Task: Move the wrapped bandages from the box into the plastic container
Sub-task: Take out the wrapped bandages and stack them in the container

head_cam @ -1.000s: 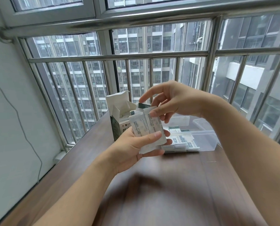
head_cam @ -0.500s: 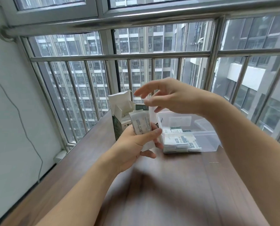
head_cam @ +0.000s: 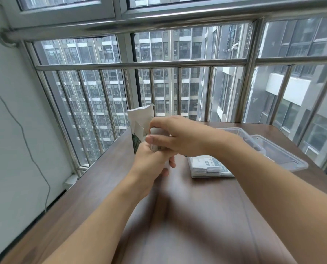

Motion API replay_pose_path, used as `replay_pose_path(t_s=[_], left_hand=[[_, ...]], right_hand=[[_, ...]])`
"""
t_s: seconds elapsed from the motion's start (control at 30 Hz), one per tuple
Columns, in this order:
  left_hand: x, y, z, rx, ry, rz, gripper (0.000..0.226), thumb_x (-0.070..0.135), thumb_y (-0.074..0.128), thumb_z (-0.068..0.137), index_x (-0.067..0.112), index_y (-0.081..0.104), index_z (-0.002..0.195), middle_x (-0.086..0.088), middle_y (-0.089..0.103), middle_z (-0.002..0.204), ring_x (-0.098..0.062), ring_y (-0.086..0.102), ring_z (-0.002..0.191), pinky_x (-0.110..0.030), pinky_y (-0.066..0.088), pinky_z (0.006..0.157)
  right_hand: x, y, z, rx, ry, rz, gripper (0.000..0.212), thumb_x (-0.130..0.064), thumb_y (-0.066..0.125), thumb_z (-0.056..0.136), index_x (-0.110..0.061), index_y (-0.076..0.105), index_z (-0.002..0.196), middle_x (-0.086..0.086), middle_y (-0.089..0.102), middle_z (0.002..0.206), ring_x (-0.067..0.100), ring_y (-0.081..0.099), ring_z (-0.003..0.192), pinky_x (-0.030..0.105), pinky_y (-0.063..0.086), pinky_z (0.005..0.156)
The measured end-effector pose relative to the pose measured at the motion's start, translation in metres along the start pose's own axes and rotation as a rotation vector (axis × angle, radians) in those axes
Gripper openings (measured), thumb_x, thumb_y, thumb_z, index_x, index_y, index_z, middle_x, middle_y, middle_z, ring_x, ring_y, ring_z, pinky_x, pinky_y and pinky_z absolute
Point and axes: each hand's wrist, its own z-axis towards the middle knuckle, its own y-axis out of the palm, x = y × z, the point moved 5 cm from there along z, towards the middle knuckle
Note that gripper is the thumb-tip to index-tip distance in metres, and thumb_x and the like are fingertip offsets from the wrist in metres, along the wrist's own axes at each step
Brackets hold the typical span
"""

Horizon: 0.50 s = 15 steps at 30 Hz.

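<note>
My left hand (head_cam: pixel 151 164) grips a stack of wrapped bandages (head_cam: pixel 156 139) just in front of the open box (head_cam: pixel 139 126); my right hand (head_cam: pixel 175 137) pinches the stack's top; right of the box, the plastic container (head_cam: pixel 284 149) holds more packets (head_cam: pixel 209 165).

White-and-dark-green box (head_cam: pixel 138 128), white printed bandage packets (head_cam: pixel 206 164), clear plastic container (head_cam: pixel 284 155), brown wood-grain table (head_cam: pixel 197 216)

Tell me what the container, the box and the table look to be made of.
Container: clear, glossy plastic; the table shows through its walls.
Box: thin cardboard, it seems; matte white inside its open flap, dark green print on the side.
Table: wood or wood-look laminate, I cannot tell which; brown grain lines, a smooth, faintly shiny top.
</note>
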Motion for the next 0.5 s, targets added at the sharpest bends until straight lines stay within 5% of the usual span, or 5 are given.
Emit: replay_pose_path(t_s=[0.17, 0.33, 0.5], left_hand=[[-0.005, 0.002, 0.000, -0.028, -0.090, -0.054, 0.022, 0.005, 0.066, 0.088, 0.012, 0.058, 0.068, -0.009, 0.053, 0.054, -0.017, 0.052, 0.041, -0.020, 0.028, 0.037], [0.000, 0.007, -0.004, -0.128, -0.086, -0.118, 0.019, 0.010, 0.066, 0.090, 0.013, 0.064, 0.071, -0.008, 0.052, 0.052, -0.016, 0.045, 0.038, -0.018, 0.024, 0.035], [-0.002, 0.012, -0.007, -0.196, -0.103, -0.073, 0.039, 0.001, 0.064, 0.090, 0.027, 0.074, 0.063, 0.000, 0.047, 0.048, -0.010, 0.039, 0.035, -0.014, 0.020, 0.033]], right_hand=[[0.008, -0.010, -0.002, 0.008, -0.003, 0.063, 0.030, -0.035, 0.053, 0.103, -0.008, 0.060, 0.094, 0.005, 0.058, 0.087, 0.013, 0.051, 0.071, 0.028, 0.044, 0.064], [0.018, -0.018, -0.008, -0.069, -0.017, 0.432, 0.012, -0.014, 0.072, 0.092, -0.003, 0.070, 0.094, 0.008, 0.066, 0.077, 0.014, 0.059, 0.066, 0.034, 0.050, 0.063], [0.026, -0.011, -0.012, -0.175, 0.021, 0.488, 0.019, -0.008, 0.077, 0.086, 0.006, 0.067, 0.094, 0.011, 0.063, 0.075, 0.015, 0.057, 0.062, 0.026, 0.048, 0.057]])
